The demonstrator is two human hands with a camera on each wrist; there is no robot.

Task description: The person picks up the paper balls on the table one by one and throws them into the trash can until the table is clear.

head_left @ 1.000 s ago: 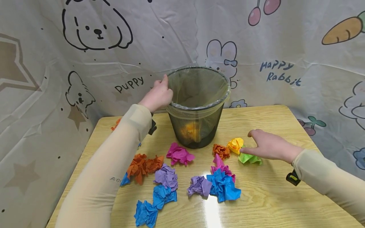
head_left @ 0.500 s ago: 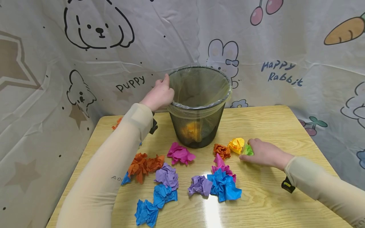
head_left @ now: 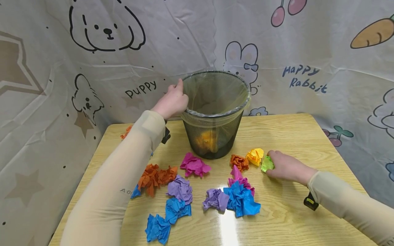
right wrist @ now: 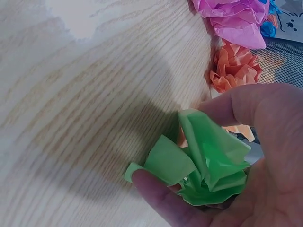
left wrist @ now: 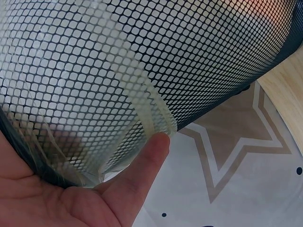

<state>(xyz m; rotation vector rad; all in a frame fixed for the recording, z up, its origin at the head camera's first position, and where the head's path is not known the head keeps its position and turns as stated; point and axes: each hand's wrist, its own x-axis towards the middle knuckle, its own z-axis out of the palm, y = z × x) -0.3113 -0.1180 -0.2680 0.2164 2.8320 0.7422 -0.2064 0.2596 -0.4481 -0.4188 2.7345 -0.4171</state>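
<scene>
My left hand (head_left: 173, 100) grips the rim of a black mesh wastebasket (head_left: 226, 126) on its left side. In the left wrist view the thumb (left wrist: 149, 163) lies against the mesh over the clear liner bag; the other fingers are mostly hidden behind the rim. My right hand (head_left: 289, 166) holds a crumpled ball of green paper (right wrist: 203, 161) between thumb and fingers, low over the table. Just left of it sit a yellow paper ball (head_left: 255, 156) and a brown-orange paper ball (head_left: 239, 163). Orange-yellow paper (head_left: 207, 140) shows through the wastebasket's mesh.
On the wooden table (head_left: 286, 222) lie more crumpled papers: magenta (head_left: 194, 165), purple (head_left: 215, 200), blue (head_left: 241, 200) and brown-orange (head_left: 154, 178). Several more lie at the left, some partly behind the left sleeve. A printed curtain (head_left: 184, 41) hangs behind the table.
My right hand has come down onto the green paper and its fingers have closed round it. The left hand stays on the wastebasket's rim.
</scene>
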